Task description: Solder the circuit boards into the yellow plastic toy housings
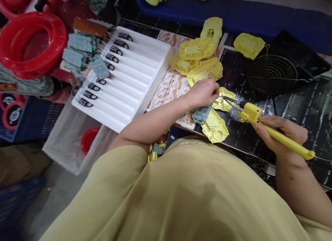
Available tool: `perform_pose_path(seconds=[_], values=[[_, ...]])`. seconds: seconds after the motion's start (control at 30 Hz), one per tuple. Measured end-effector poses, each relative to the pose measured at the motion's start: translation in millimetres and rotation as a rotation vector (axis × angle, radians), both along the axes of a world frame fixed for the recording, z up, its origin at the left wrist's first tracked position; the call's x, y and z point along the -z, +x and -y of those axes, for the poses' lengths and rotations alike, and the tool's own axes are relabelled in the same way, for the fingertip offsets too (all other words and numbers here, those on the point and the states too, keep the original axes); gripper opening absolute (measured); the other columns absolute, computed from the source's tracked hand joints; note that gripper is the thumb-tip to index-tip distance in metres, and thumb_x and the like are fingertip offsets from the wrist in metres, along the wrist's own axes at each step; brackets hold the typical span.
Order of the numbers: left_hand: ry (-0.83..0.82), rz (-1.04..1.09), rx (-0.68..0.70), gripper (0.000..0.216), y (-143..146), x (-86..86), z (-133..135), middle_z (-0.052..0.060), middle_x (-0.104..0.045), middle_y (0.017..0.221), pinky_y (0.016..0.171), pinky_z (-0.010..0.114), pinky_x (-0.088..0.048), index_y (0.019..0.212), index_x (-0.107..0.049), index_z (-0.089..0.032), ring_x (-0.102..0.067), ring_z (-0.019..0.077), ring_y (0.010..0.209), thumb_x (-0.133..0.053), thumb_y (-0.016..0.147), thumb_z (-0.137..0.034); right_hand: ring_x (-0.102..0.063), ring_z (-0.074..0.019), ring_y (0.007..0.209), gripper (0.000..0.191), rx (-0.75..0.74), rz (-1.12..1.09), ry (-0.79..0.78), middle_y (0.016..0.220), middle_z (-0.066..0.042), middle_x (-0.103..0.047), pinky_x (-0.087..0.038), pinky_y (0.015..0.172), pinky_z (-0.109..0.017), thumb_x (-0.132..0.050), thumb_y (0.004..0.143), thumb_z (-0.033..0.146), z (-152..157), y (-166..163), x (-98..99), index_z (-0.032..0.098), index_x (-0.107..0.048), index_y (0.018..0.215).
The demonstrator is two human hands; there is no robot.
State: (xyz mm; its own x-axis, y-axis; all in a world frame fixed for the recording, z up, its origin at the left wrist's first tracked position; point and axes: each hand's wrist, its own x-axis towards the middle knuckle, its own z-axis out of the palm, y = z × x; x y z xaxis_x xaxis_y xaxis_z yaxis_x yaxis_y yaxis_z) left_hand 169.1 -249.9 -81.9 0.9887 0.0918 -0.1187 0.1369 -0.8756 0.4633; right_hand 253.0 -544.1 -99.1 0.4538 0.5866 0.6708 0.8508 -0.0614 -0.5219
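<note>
My right hand (282, 130) is wrapped round the yellow handle of a soldering iron (250, 113). Its metal tip reaches left to a small yellow plastic shell (228, 95). At that shell's left side, my left hand (204, 92) is closed in a pinch; what its fingertips hold is hidden. Just below the left hand lies a green circuit board (201, 114), partly covered by it, with thin wires. The board rests beside another yellow shell (215, 130) with a round speaker grille, near the table's front edge.
More yellow shells (196, 48) are heaped beyond my left hand. A black fan with a wire guard (271, 74) stands at right. On the left, a white foam tray (135, 78) carries small black round parts, near circuit boards (77, 43) and a red ring (58, 43).
</note>
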Motion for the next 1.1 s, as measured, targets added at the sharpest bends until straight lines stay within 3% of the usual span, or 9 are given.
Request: perform_pose_path(seconds=[0.2, 0.27, 0.4, 0.57, 0.7, 0.8, 0.87, 0.97, 1.1], values=[[-0.048, 0.055, -0.023, 0.023, 2.6, 5.8, -2.3, 0.008, -0.084, 0.104, 0.105, 0.045, -0.060, 0.093, -0.084, -0.020, -0.078, 0.0294, 0.108, -0.064, 0.085, -0.016, -0.081, -0.0251, 0.065, 0.031, -0.024, -0.052, -0.079, 0.078, -0.003, -0.082, -0.069, 0.057, -0.031, -0.093, 0.092, 0.058, 3.0, 11.4, 0.3, 0.030, -0.081, 0.085], [-0.063, 0.060, -0.027, 0.022, 3.5, 6.9, -2.7, 0.007, -0.083, 0.102, 0.105, 0.045, -0.060, 0.092, -0.084, -0.021, -0.077, 0.0292, 0.108, -0.064, 0.084, -0.017, -0.082, -0.0253, 0.067, 0.027, -0.033, -0.036, -0.068, 0.080, -0.004, -0.083, -0.070, 0.058, -0.031, -0.094, 0.092, 0.053, 5.3, 13.7, -0.6, 0.029, -0.082, 0.087], [-0.043, 0.021, -0.021, 0.025, 4.7, 4.7, -2.3, 0.009, -0.083, 0.104, 0.106, 0.046, -0.059, 0.096, -0.086, -0.020, -0.077, 0.0304, 0.108, -0.064, 0.084, -0.016, -0.082, -0.0244, 0.066, 0.013, 0.017, 0.054, 0.115, 0.085, -0.004, -0.085, -0.069, 0.058, -0.029, -0.094, 0.090, 0.030, 11.4, 10.9, -3.3, 0.027, -0.082, 0.093], [-0.037, 0.001, -0.032, 0.025, 5.8, 1.5, -0.7, 0.009, -0.083, 0.104, 0.107, 0.047, -0.059, 0.097, -0.085, -0.019, -0.077, 0.0306, 0.109, -0.064, 0.084, -0.015, -0.081, -0.0240, 0.064, 0.019, 0.053, 0.041, 0.049, 0.084, -0.003, -0.085, -0.069, 0.058, -0.027, -0.099, 0.087, 0.036, 18.2, -4.3, -2.0, 0.026, -0.083, 0.092], [-0.027, 0.020, -0.034, 0.025, 2.3, 3.4, 3.8, 0.011, -0.082, 0.109, 0.109, 0.048, -0.058, 0.100, -0.084, -0.019, -0.077, 0.0320, 0.114, -0.062, 0.089, -0.016, -0.083, -0.0253, 0.069, 0.035, 0.265, 0.009, 0.027, 0.094, -0.005, -0.087, -0.070, 0.062, -0.029, -0.096, 0.089, 0.047, 20.9, -16.8, 5.3, 0.026, -0.086, 0.115], [-0.004, 0.080, -0.012, 0.026, -8.3, 5.3, 3.6, 0.014, -0.081, 0.123, 0.118, 0.051, -0.054, 0.111, -0.082, -0.017, -0.073, 0.0350, 0.128, -0.060, 0.097, -0.020, -0.084, -0.0267, 0.072, 0.061, 0.270, -0.012, 0.050, 0.102, -0.005, -0.088, -0.069, 0.060, -0.030, -0.098, 0.087, 0.047, 21.4, -21.7, 9.4, 0.030, -0.079, 0.142], [-0.036, 0.143, -0.023, 0.029, -17.5, 6.4, -1.5, 0.014, -0.079, 0.135, 0.124, 0.054, -0.051, 0.125, -0.078, -0.018, -0.069, 0.0354, 0.137, -0.064, 0.101, -0.026, -0.084, -0.0265, 0.072, 0.065, 0.273, 0.020, 0.077, 0.108, -0.005, -0.088, -0.069, 0.059, -0.029, -0.098, 0.087, 0.045, 22.7, -23.4, 9.7, 0.032, -0.077, 0.147], [-0.180, 0.200, -0.089, 0.035, -27.7, 8.1, -13.6, 0.010, -0.079, 0.140, 0.122, 0.047, -0.054, 0.137, -0.074, -0.022, -0.070, 0.0290, 0.136, -0.067, 0.104, -0.032, -0.082, -0.0255, 0.066, 0.043, 0.348, 0.060, 0.103, 0.099, -0.005, -0.088, -0.066, 0.055, -0.030, -0.096, 0.088, 0.047, 25.4, -26.0, 7.2, 0.029, -0.086, 0.126], [-0.316, 0.214, -0.166, 0.024, -28.2, 8.3, -20.0, 0.007, -0.085, 0.120, 0.113, 0.040, -0.058, 0.120, -0.081, -0.020, -0.077, 0.0224, 0.117, -0.064, 0.105, -0.027, -0.076, -0.0225, 0.055, 0.026, 0.391, 0.075, 0.132, 0.079, -0.004, -0.083, -0.062, 0.049, -0.028, -0.095, 0.088, 0.049, 25.1, -28.9, 5.8, 0.026, -0.085, 0.094]])
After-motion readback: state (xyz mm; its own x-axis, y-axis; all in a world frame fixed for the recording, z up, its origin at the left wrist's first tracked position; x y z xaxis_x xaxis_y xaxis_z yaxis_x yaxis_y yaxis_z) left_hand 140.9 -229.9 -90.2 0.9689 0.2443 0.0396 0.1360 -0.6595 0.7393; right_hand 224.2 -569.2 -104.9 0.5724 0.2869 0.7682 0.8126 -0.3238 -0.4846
